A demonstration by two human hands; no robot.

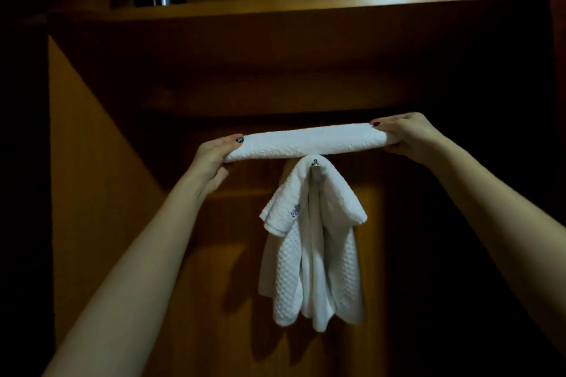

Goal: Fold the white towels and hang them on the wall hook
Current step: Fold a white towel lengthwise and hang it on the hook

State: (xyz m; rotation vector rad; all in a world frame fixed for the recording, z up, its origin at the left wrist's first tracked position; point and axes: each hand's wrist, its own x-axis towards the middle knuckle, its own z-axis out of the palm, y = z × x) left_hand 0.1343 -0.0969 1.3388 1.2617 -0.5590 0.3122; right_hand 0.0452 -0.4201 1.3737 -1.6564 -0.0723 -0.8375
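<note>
Head view: left hand (214, 157) and right hand (402, 135) are gripping the folded towel (309, 141) by its ends, fingers (386, 122) curled round it, just above the hook (315, 165); centring it before lowering is looking wise

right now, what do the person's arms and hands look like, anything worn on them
The left arm and right arm are bare as far as the frame reaches: no sleeves, gloves, watch or bracelets. The left hand and right hand each show nails in dark polish, clearest on the left thumbnail. No rings show in this dim light.
</note>
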